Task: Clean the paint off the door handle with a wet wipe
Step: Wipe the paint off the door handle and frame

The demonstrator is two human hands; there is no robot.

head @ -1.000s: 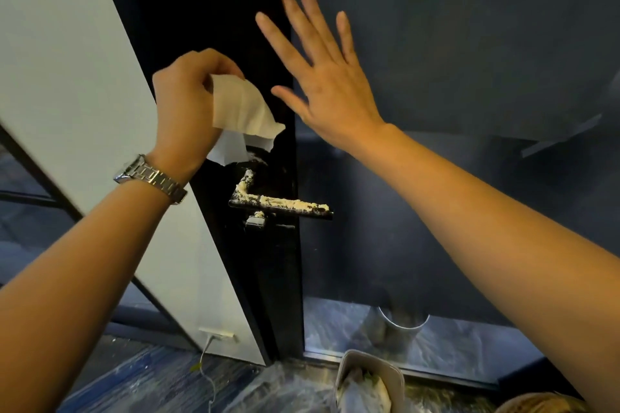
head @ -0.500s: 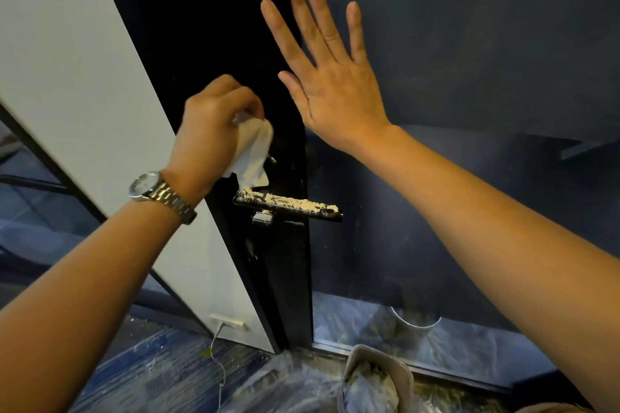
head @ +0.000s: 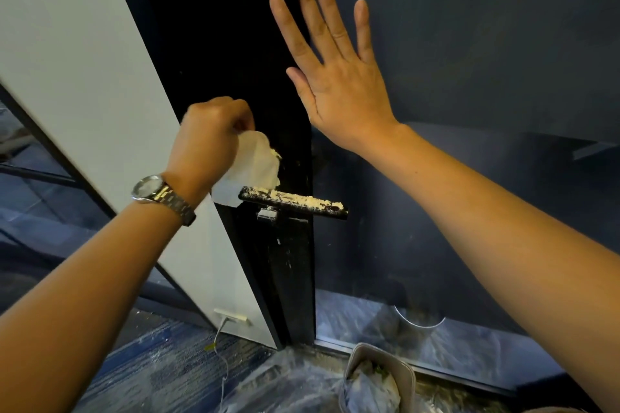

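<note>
Since 1.0 s ago: left hand [head: 209,141] down from above the lever, wet wipe [head: 255,161] brought onto the pivot end of the door handle [head: 295,203]. Fingers curled tight round the bunched wipe; lower edge of wipe touching the handle's left end. Handle horizontal on black door [head: 235,43], free tip pointing right, cream paint crust along its top from beside the wipe to the tip. Right hand [head: 339,84] flat, fingers straight and spread, laid against dark blue panel [head: 469,43] above the handle; nothing held. Wristwatch [head: 157,193] on left wrist. Bin [head: 407,375] on floor below the handle.
</note>
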